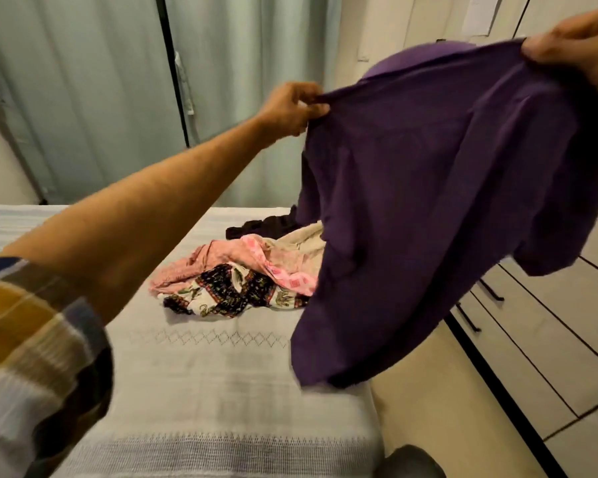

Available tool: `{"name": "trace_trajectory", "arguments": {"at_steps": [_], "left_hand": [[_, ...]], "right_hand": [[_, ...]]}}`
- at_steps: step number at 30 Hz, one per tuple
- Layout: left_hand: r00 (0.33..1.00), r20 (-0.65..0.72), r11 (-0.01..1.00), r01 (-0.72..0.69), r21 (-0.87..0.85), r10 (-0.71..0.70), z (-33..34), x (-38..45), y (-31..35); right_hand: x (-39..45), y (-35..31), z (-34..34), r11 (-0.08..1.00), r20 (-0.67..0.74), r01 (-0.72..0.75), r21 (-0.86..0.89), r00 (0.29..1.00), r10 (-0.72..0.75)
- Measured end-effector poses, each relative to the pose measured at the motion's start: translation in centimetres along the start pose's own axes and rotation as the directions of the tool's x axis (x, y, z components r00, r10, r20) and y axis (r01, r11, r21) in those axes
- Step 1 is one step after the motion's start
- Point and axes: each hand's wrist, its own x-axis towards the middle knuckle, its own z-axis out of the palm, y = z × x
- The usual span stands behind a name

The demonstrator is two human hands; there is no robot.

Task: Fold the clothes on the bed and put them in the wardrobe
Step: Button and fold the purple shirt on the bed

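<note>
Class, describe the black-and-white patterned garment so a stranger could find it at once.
Start at the grey bed and find the pile of clothes on it. The patterned garment lies at the pile's near edge, beside a pink cloth; it alone carries dark bands with small printed figures.

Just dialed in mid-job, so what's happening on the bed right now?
A person is holding a dark purple cloth garment up in the air over the grey bedspread. The left hand pinches one top corner and the right hand grips the other, so the cloth hangs spread between them, not yet folded. A loose pile still lies on the bed: a pink patterned garment, a black-and-white elephant-print cloth, a beige piece and a dark garment.
</note>
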Motion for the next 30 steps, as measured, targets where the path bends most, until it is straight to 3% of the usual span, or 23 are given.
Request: {"name": "trace_trajectory", "arguments": {"at_steps": [2, 4, 6, 8, 11, 15, 17, 20, 22, 23, 24, 25, 27, 30], "left_hand": [[1.000, 0.004, 0.994, -0.014, -0.105, 0.014, -1.6, -1.6, -1.3], [1.000, 0.014, 0.975, 0.030, -0.220, -0.028, -3.6, -4.2, -4.1], [0.997, 0.047, 0.975, 0.074, -0.212, -0.066, -6.0, -7.6, -7.4], [0.993, 0.057, 0.974, 0.109, -0.199, -0.099, -8.4, -11.4, -11.4], [0.974, 0.031, 0.964, 0.225, -0.141, -0.223, -12.4, -19.1, -19.4], [0.938, -0.028, 0.938, 0.347, 0.019, -0.347, -16.9, -29.5, -30.9], [0.904, -0.055, 0.905, 0.426, 0.017, -0.424, -18.3, -34.5, -36.8], [0.741, -0.109, 0.749, 0.657, -0.083, -0.662, -18.3, -40.6, -43.9], [0.519, -0.141, 0.538, 0.807, -0.244, -0.843, -17.4, -43.8, -46.5], [0.405, -0.131, 0.425, 0.846, -0.321, -0.905, -16.8, -45.2, -46.9], [0.310, -0.124, 0.333, 0.858, -0.392, -0.943, -16.4, -46.4, -46.8], [0.243, -0.114, 0.268, 0.862, -0.431, -0.963, -16.1, -47.4, -46.5], [0.164, -0.072, 0.177, 0.843, -0.507, -0.984, -15.5, -49.7, -45.2], [0.073, 0.029, 0.045, 0.840, -0.541, -0.997, -13.2, -52.7, -41.9]], "right_hand": [[-2.8, -2.6, 3.7, 0.997, 0.012, 0.059, 0.040, 0.998, -0.060], [-3.9, -5.2, 7.4, 0.988, 0.075, 0.150, -0.029, 0.986, -0.147], [-5.7, -7.5, 11.9, 0.976, 0.108, 0.197, -0.093, 0.977, -0.186], [-8.8, -9.1, 16.5, 0.929, 0.225, 0.349, -0.126, 0.922, -0.316], [-13.9, -9.2, 26.5, 0.880, 0.419, 0.475, -0.006, 0.800, -0.429], [-23.5, -4.9, 42.7, 0.904, 0.609, 0.408, 0.131, 0.686, -0.398], [-29.5, -2.1, 51.2, 0.950, 0.719, 0.289, 0.115, 0.636, -0.280], [-37.2, 1.3, 59.0, 0.988, 0.861, 0.114, 0.101, 0.487, -0.144], [-40.5, 3.1, 60.3, 0.988, 0.943, 0.057, 0.144, 0.295, -0.155], [-41.4, 4.1, 59.7, 0.988, 0.958, 0.034, 0.149, 0.243, -0.153], [-41.8, 5.6, 58.7, 0.990, 0.962, 0.039, 0.133, 0.235, -0.139], [-41.8, 7.3, 57.2, 0.991, 0.954, 0.081, 0.109, 0.271, -0.127], [-41.1, 11.8, 52.8, 0.958, 0.898, 0.283, 0.044, 0.409, -0.162], [-39.5, 20.9, 45.5, 0.793, 0.813, 0.583, -0.177, 0.541, -0.216]]}}
